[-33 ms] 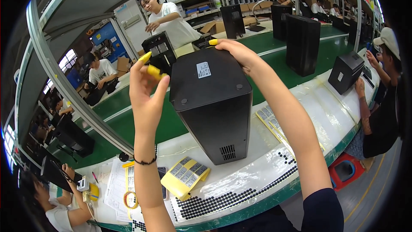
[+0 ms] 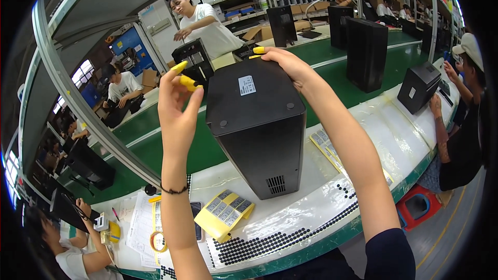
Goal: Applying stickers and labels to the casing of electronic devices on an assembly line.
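Note:
A tall black case (image 2: 259, 150) stands on the white-covered worktop in front of me. Its top face carries a small printed label (image 2: 247, 85) and two round black feet at the near corners. A vent grille is low on the near side. My right hand (image 2: 285, 65) lies over the far right edge of the case, gripping it, with yellow covers on fingertips. Just off the upper left edge is my left hand (image 2: 179, 96), thumb and a yellow-covered finger brought together in a pinch. A tiny dark spot shows there, too small to name.
Near the case lie a yellow-backed label sheet (image 2: 224, 212) and a sheet of round black pads (image 2: 264, 243). More label sheets (image 2: 324, 145) are at right. A green conveyor (image 2: 321, 72) with black cases runs behind. A metal post (image 2: 98, 103) rises at left. Co-workers sit either side.
My left thumb and yellow-covered finger have shifted slightly and look sharper now. The right hand and the case have hardly moved.

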Demonstrator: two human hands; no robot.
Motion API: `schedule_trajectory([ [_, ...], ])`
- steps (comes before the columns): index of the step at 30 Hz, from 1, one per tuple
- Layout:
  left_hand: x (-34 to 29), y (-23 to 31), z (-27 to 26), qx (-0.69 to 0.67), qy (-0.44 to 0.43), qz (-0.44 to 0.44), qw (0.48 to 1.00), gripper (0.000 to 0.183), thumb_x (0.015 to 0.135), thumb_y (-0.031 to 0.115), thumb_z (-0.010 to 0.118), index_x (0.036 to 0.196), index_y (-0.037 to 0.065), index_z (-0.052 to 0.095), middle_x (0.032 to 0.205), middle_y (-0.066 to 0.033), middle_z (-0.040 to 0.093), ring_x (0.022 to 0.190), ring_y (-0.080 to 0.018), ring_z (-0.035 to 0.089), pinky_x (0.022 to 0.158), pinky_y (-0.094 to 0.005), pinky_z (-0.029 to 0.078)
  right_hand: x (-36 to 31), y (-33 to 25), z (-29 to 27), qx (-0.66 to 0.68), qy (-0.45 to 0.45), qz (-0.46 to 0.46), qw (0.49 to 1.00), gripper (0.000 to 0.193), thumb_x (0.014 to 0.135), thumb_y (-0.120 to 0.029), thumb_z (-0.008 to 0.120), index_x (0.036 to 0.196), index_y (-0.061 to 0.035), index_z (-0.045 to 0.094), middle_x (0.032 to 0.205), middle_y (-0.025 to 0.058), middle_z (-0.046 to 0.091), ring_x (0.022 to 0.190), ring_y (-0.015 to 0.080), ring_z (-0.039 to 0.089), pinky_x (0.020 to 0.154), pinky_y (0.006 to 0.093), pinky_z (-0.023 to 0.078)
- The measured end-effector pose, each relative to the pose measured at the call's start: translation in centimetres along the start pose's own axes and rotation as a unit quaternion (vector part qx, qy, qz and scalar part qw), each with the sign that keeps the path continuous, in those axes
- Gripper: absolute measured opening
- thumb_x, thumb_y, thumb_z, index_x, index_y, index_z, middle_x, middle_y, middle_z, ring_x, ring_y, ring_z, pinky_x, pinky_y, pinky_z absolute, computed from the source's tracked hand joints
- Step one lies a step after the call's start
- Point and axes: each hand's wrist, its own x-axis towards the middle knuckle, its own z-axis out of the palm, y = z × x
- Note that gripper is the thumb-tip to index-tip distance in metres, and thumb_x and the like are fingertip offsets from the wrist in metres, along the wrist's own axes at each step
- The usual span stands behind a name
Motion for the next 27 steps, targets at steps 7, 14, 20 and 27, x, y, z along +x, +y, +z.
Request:
schedule_trajectory([
  [7,4.5,-3.7,1.1,0.164,-0.117,0.035,0.979,0.036,0.080,-0.004,0.066,0.114,0.003,0.054,0.087,-0.0097,0.060,0.085,-0.0171,0.062,0.082,-0.0290,0.048,-0.5,0.1,0.6,0.080,0.017,-0.019,0.996,0.029,0.088,-0.012,0.055,0.116,-0.0039,0.053,0.088,0.0062,0.061,0.068,0.0118,0.062,0.056,0.0274,0.054],
  [14,6.4,-5.1,1.6,0.157,-0.189,-0.013,0.969,0.036,0.079,-0.004,0.067,0.112,0.003,0.055,0.083,-0.0080,0.061,0.082,-0.0177,0.060,0.075,-0.0294,0.047,-0.2,0.7,0.5,0.099,0.016,-0.022,0.995,0.033,0.086,-0.012,0.057,0.117,-0.0014,0.052,0.089,0.0074,0.061,0.072,0.0129,0.063,0.060,0.0275,0.054],
  [20,6.9,-4.4,2.6,0.199,-0.197,-0.009,0.960,0.033,0.079,-0.004,0.067,0.109,0.002,0.054,0.085,-0.0100,0.063,0.080,-0.0180,0.060,0.076,-0.0305,0.047,-0.2,0.9,0.6,0.115,0.019,-0.026,0.993,0.033,0.086,-0.011,0.057,0.116,-0.0006,0.053,0.089,0.0073,0.061,0.073,0.0133,0.063,0.062,0.0273,0.054],
  [27,6.8,-5.3,2.7,0.166,-0.164,-0.029,0.972,0.034,0.079,-0.003,0.067,0.110,0.001,0.052,0.087,-0.0120,0.064,0.083,-0.0210,0.062,0.080,-0.0335,0.049,-0.5,0.7,0.9,0.135,0.019,-0.028,0.990,0.018,0.089,-0.012,0.057,0.104,-0.0033,0.056,0.084,0.0033,0.060,0.065,0.0084,0.061,0.055,0.0223,0.052],
])
